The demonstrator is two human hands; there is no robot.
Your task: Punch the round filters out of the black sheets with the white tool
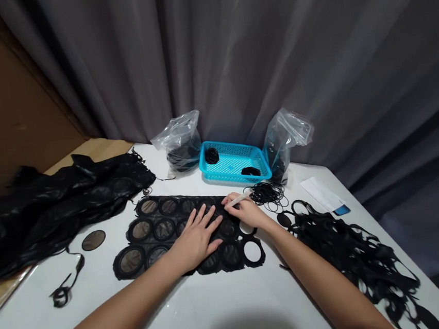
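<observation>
A black rubber sheet [159, 227] moulded with rows of round rings lies flat on the white table [218, 309]. My left hand [196, 238] rests on its middle, palm down, fingers spread. My right hand [245, 211] is closed on a thin pale stick-like tool [241, 198], its tip against the sheet near the upper right rings. Two rings at the sheet's right end show the white table through them.
A blue basket [235, 162] with black pieces stands behind, between two clear plastic bags [180, 142] [285, 140]. Thin black rings [267, 195] lie loose beside it. Black scrap strips [360, 259] pile at right, black sheets [52, 206] at left, a loose disc [93, 240] nearby.
</observation>
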